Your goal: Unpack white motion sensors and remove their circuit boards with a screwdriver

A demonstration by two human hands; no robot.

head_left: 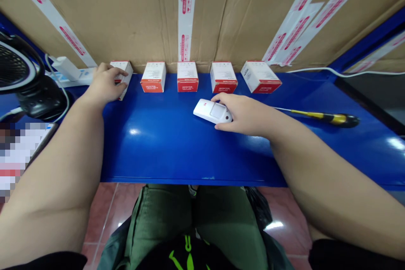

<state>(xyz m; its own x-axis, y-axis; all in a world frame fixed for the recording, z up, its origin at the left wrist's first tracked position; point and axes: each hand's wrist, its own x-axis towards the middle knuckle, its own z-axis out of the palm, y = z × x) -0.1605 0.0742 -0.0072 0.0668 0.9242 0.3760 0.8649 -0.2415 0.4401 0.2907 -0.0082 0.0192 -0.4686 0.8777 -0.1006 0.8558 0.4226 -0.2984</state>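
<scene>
My right hand holds a white motion detector by its right end, thumb on the near side and fingers on the far side. The detector lies on or just above the blue tabletop; which of the two is hard to tell. At the far left, my left hand is closed around a small red-and-white detector box, its fingers and thumb covering much of the side. More such boxes stand in a row to the right, among them one box, a middle box and another box.
The rightmost box sits at an angle. A yellow-and-black screwdriver lies beyond my right forearm. A black fan and a power strip with a white plug are at the left. Taped cardboard backs the blue table.
</scene>
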